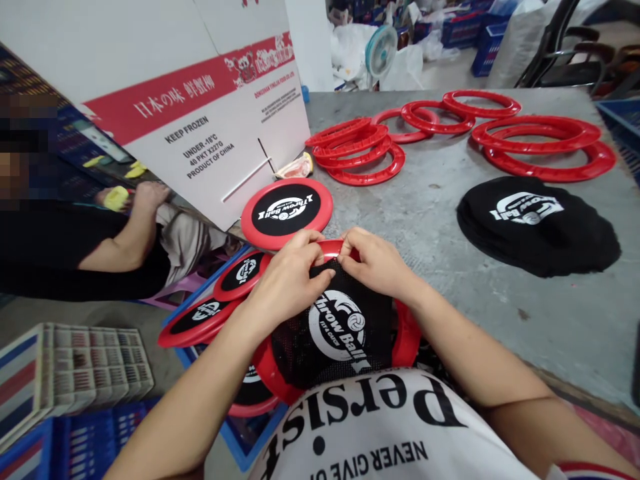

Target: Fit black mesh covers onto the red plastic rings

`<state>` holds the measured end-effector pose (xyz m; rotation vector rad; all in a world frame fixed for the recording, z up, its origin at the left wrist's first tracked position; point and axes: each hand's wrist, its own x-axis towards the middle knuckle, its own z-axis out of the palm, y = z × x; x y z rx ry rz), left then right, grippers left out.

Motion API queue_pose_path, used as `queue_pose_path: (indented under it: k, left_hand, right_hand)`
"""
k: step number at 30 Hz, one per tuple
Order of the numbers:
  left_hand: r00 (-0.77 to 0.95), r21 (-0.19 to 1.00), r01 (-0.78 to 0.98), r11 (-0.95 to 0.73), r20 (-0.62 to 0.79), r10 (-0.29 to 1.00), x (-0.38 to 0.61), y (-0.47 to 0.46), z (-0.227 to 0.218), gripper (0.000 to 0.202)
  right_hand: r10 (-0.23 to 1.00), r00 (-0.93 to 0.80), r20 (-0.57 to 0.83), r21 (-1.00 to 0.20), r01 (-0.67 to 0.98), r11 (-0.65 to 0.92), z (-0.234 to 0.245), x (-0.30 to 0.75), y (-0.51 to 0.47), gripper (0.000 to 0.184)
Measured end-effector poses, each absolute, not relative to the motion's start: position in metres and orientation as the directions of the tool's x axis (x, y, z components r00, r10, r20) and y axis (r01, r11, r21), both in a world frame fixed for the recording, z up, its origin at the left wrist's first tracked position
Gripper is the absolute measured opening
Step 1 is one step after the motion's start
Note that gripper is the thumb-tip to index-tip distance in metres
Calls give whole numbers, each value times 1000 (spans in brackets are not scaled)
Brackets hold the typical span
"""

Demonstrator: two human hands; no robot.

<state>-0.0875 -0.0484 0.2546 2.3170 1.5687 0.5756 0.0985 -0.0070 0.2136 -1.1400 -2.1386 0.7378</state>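
Observation:
My left hand (290, 277) and my right hand (375, 263) pinch the far edge of a black mesh cloth (335, 327) with a white "Throw Ball" print, where it meets a red plastic ring (407, 333). The ring leans against my body at the table edge, and the cloth covers much of its opening. Both hands are closed, thumbs and fingertips on the edge, a small gap between them. Just beyond my left hand lies a covered red disc (287, 208) with the same print. To the right, a stack of black printed cloths (537, 223) rests on the table.
Several bare red rings (367, 152) lie at the back of the grey table (425, 193). A white carton panel (200, 100) stands at the left, with a seated person (120, 247) beyond it. Finished-looking discs (205, 317) sit over a blue crate (235, 440) below.

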Motion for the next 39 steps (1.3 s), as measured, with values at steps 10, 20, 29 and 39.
queue_pose_path:
  k: [10,20,29,39]
  left_hand:
    - [213,504,815,-286,198,957,-88,-52,257,15]
    - [250,531,782,-325,209,945,-80,-51,266,16]
    - [251,536,780,-324,207,946,-82,-48,262,18]
    - [210,478,833,-278,191,959,-82,-45,256,21]
  right_hand:
    - [871,-418,259,-722,514,462,209,108,-3,5]
    - [713,-626,316,-649,406,644,242,110,5,8]
    - [804,-542,245,-645,528,552,234,100,-1,9]
    - [820,-526,225,-610,580,540,233,92,-4,10]
